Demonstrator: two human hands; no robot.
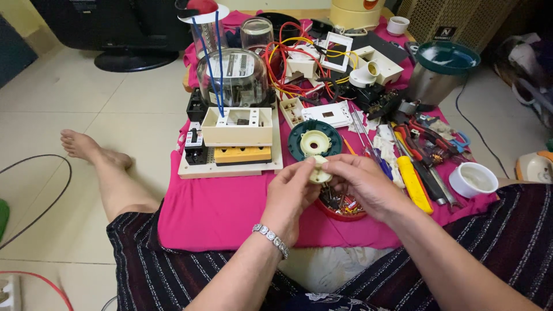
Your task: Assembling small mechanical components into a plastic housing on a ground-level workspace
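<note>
My left hand [289, 194] and my right hand [362, 185] meet over the pink cloth [219, 207], and both grip a small cream plastic round part [318, 170] between their fingertips. A silver bracelet sits on my left wrist. Just beyond the hands lies a dark green round base [314, 140] with a cream disc in its middle. Under my right hand a red dish [343, 208] holds several small metal bits.
A cream open box on a yellow block [237, 135] stands on a white board to the left. A glass-domed meter [234, 79], tangled wires [294, 57], pliers and screwdrivers [417, 155], a white cup [473, 179] and a metal pot [439, 74] crowd the cloth. My bare leg [106, 173] stretches left.
</note>
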